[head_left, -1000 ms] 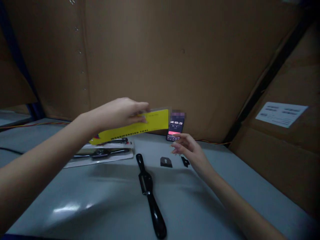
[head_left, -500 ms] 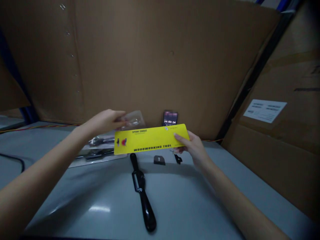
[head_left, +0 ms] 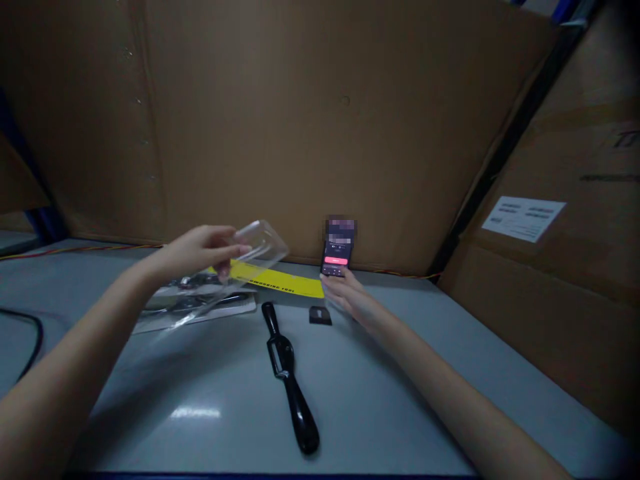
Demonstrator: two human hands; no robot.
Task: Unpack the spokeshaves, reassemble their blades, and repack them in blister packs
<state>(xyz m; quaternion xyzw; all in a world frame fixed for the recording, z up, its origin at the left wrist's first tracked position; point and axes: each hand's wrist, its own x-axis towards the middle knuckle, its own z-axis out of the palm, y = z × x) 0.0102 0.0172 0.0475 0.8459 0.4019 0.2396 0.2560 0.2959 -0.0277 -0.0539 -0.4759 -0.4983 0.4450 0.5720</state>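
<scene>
My left hand (head_left: 213,250) is closed around the end of a clear plastic blister shell (head_left: 267,243), raised above the table. A yellow backing card (head_left: 290,283) printed with "WOODWORKING TOOL" lies low at the back, partly behind the shell. At its right end, the slightly blurred fingers of my right hand (head_left: 345,291) pinch the card's edge, just in front of the phone. Nearer me, a black spokeshave body (head_left: 286,357) rests lengthwise on the table. Beyond it lies a dark flat blade (head_left: 320,315).
A phone (head_left: 337,250) with a lit screen leans against the cardboard wall (head_left: 240,120). Packaged tools (head_left: 200,300) lie under my left hand. A cardboard box (head_left: 555,293) borders the right side. A black cable (head_left: 39,340) curves at the left.
The yellow card has gone down and back from its raised position, with my right hand moving left and away from me. The plastic shell now shows more fully in my left hand.
</scene>
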